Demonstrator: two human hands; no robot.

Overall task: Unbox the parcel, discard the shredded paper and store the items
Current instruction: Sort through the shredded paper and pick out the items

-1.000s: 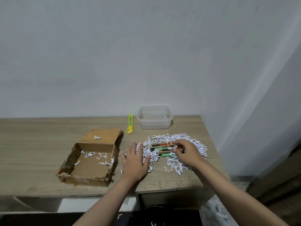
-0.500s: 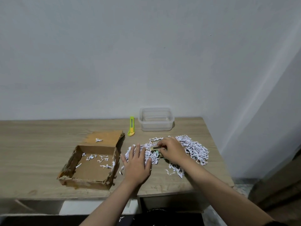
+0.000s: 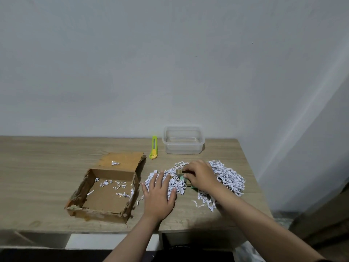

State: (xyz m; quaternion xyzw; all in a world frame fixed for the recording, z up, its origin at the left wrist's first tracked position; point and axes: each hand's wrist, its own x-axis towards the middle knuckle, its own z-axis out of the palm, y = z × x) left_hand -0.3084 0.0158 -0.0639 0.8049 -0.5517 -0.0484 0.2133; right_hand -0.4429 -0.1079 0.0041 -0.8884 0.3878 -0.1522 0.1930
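Tabletop: light wood grain, its back edge against a pale wall, its right edge beside a second wall.

Cardboard box: open, ragged rims, one flap laid flat toward the back edge. Sits left of centre, close to the front edge. Holds a few stray white shreds on its floor; one more shred lies on the flap.

Shredded paper: white heap spread on the tabletop right of the box, reaching toward the right edge.

Items: several small stick-shaped pieces, tan and green, lying in the middle of the heap, partly covered by paper and by the right hand. Exact count cannot be told.

Left hand: palm down, fingers spread wide and flat, resting on the left part of the heap just beside the box. Holds nothing.

Right hand: over the middle of the heap, fingers narrowed onto the tan end of one of the items.

Utility knife: yellow-green, lying near the back edge, just left of the container.

Plastic container: clear, lidless, at the back edge, beyond the heap and apart from it.
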